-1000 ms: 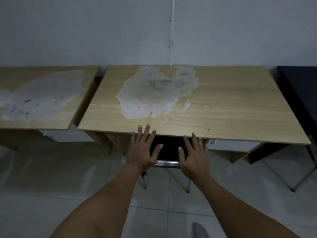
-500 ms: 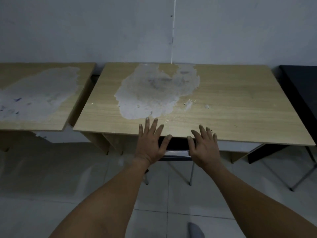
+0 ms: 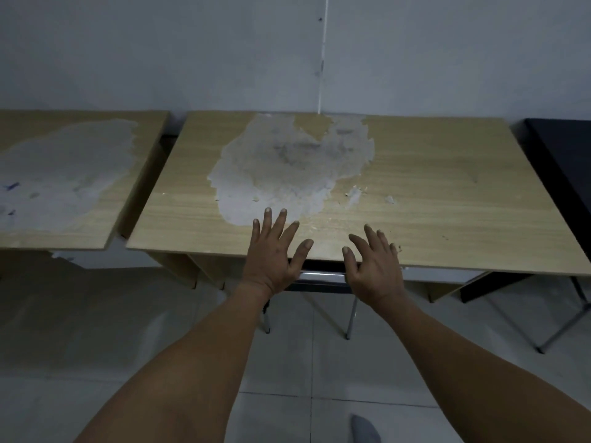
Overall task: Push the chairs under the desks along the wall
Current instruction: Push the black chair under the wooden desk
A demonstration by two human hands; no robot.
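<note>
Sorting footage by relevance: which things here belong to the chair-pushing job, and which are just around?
Part of the job:
black metal-framed chair
middle worn wooden desk
left hand
right hand

Just around:
left worn wooden desk
black table

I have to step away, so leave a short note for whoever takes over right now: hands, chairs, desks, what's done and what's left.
Left hand: open, fingers spread, nothing held, at the front edge of the middle desk.
Right hand: open, no grip on anything, same edge.
Chair: almost all under the middle desk; only its metal back rail and two rear legs show.
Done: this chair looks pushed in.
Left: the left desk shows no chair. A dark table and folding legs stand on the right; check there next.
</note>
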